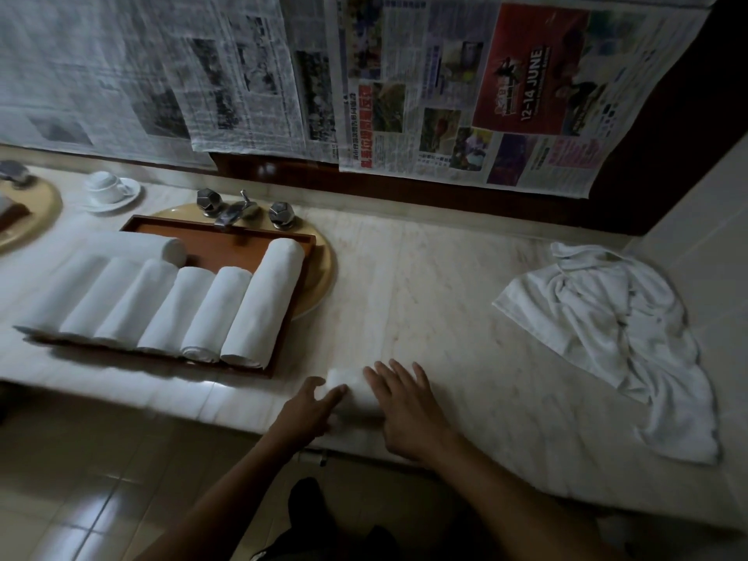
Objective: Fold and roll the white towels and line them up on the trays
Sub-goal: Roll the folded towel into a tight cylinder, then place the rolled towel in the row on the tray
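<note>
A small rolled white towel (351, 388) lies on the marble counter near its front edge. My left hand (307, 415) grips its left end, thumb over the top. My right hand (409, 410) lies flat on its right part, fingers spread. To the left, a brown wooden tray (251, 247) holds several rolled white towels (263, 305) side by side, with one more roll (137, 247) lying across behind them. A loose pile of unfolded white towels (619, 330) sits on the counter at the right.
The tray rests over a tan sink basin (319, 273) with a metal faucet (232, 212) and two knobs. A white cup on a saucer (111, 190) stands at the back left. Another basin (36, 212) shows at the far left. Newspaper sheets (445, 87) cover the wall behind.
</note>
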Available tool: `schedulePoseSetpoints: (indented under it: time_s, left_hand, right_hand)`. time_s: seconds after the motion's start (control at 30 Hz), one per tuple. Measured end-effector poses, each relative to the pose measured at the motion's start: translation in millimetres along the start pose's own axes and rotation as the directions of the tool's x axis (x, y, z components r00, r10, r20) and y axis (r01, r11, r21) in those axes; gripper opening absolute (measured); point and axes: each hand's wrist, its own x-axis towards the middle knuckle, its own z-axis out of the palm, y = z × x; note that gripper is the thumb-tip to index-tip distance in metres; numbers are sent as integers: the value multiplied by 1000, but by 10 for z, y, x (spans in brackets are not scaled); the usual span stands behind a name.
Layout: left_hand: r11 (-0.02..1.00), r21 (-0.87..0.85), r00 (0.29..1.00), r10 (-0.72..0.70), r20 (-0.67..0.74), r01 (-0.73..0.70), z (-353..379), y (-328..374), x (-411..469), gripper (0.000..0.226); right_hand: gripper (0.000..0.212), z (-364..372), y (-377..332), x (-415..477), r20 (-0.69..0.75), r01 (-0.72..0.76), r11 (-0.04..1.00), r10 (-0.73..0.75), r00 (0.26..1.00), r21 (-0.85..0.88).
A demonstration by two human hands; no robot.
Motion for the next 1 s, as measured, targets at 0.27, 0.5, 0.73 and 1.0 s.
schedulePoseSetpoints:
  time_s: [0.27,0.5,0.73,1.0]
  left_hand:
    - [825,-546,989,-102,108,145,128,132,4,62]
    - [728,-684,998,-44,35,56,-186,-37,-207,64]
    - [819,-536,973,232,-14,-203,-1143,-228,-526,46]
    - [822,-391,900,433,-44,-414,-2378,-412,-691,49]
  right_hand:
    - [83,-352,75,419,180,-48,996,35,983,72]
    - [86,-286,-538,40,43,-16,968,5,999,252]
    - [123,-666,-1050,71,146,-127,682,30,989,720]
    - [97,-994,-2047,554,46,29,655,-96,994,755]
